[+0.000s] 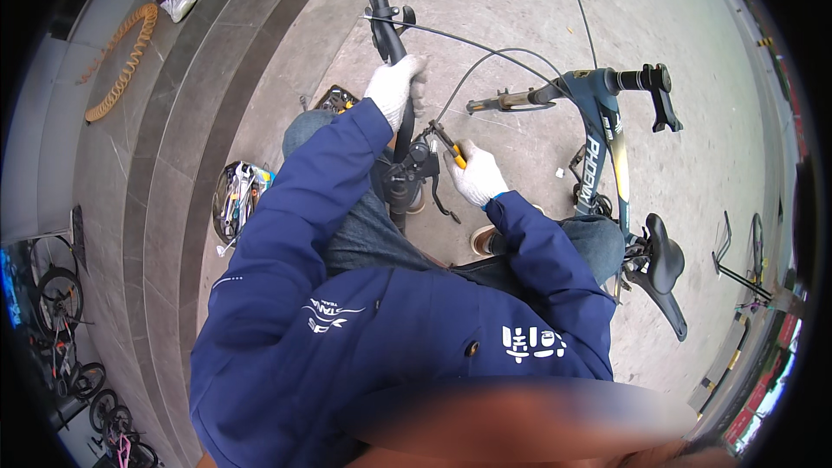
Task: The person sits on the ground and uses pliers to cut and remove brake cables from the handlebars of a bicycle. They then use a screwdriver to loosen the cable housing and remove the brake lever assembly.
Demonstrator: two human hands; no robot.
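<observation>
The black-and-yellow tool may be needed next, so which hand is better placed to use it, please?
Probably the right hand: it holds the black-and-yellow tool, whose far end is near the black fitting on the handlebar. The left hand is occupied holding the handlebar.

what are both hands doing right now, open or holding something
Left hand: closed around the black handlebar.
Right hand: closed, holding a yellow-and-black tool.

We have here a black handlebar [404, 134], bent, reaching lengthwise away from us. Just beside its nearer part we hold a slim tool [457, 155], which is tilted and coloured yellow and black.
</observation>
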